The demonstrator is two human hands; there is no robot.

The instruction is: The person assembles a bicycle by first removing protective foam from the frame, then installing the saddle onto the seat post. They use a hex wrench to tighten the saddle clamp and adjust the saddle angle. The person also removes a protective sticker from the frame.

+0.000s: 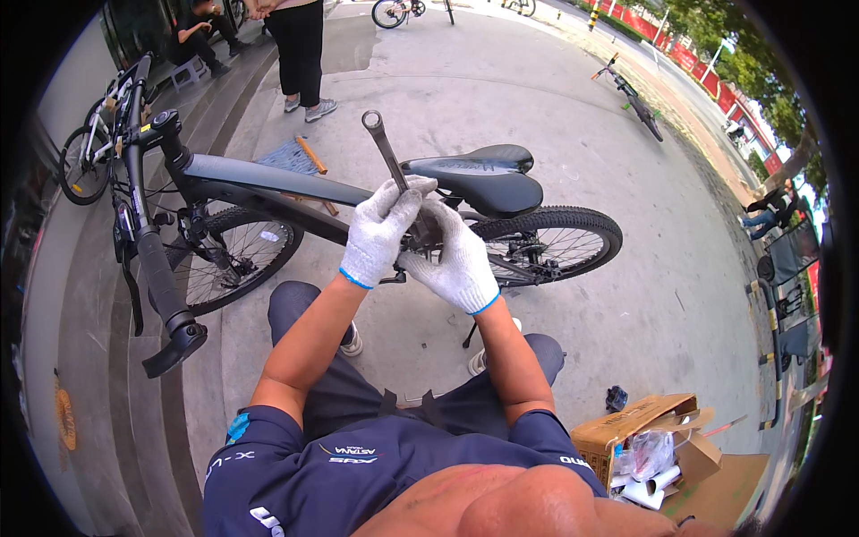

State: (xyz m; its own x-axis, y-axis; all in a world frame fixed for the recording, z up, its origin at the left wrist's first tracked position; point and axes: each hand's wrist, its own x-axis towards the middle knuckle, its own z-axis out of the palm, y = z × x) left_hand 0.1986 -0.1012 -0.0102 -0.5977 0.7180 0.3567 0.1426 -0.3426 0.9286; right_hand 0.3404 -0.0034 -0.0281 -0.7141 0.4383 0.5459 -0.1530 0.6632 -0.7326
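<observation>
My left hand (pixel 378 234), in a white knit glove with a blue cuff, is closed round a metal wrench (pixel 386 148). The wrench's ring end points up and away from me. My right hand (pixel 461 264), gloved the same way, is curled close beside the left one, its thumb and fingers bent round a dark part between the hands that I cannot make out. Both hands are over the middle of a dark grey bicycle (pixel 268 181), below its black saddle (pixel 492 190). The gloves hide most of the crank area.
The handlebar (pixel 161 268) reaches toward me at the left, and the rear wheel (pixel 573 243) lies to the right. A blue folding stool (pixel 291 157) stands behind the frame. At lower right is an open cardboard box (pixel 595 438) with packaging. A person (pixel 300 54) stands beyond.
</observation>
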